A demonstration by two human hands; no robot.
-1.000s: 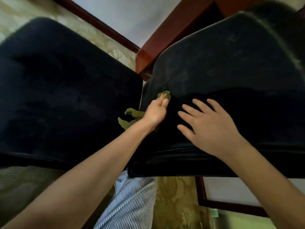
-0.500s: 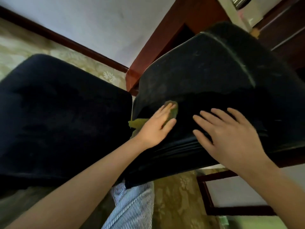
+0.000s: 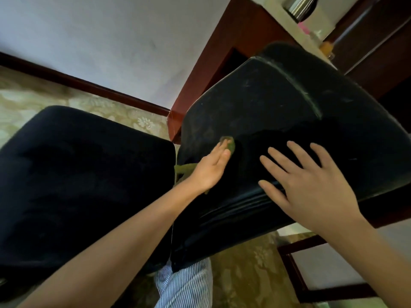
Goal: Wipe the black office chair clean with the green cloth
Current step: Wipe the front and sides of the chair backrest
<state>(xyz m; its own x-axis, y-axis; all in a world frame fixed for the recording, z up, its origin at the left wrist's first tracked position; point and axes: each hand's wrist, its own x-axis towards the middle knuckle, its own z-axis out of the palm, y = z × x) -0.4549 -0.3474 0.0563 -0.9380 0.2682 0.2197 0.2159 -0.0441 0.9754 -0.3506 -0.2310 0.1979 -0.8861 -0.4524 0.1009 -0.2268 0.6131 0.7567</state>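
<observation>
Pressing one green cloth [image 3: 230, 145] under straight fingers, your left hand [image 3: 210, 168] rests on the black office chair [image 3: 278, 112]. Your right hand [image 3: 311, 185] lies flat alongside, fingers spread; a second black cushion [image 3: 77, 174] sits leftward.

A lived-in indoor room; whether home or small office cannot be told. At 11 o'clock a white wall [image 3: 111, 41] meets a dark red skirting board [image 3: 89, 84] above a gold flower-patterned floor [image 3: 26, 101]. Reddish wooden furniture [image 3: 218, 70] stands at 1 o'clock behind a black office chair [image 3: 278, 121].
</observation>
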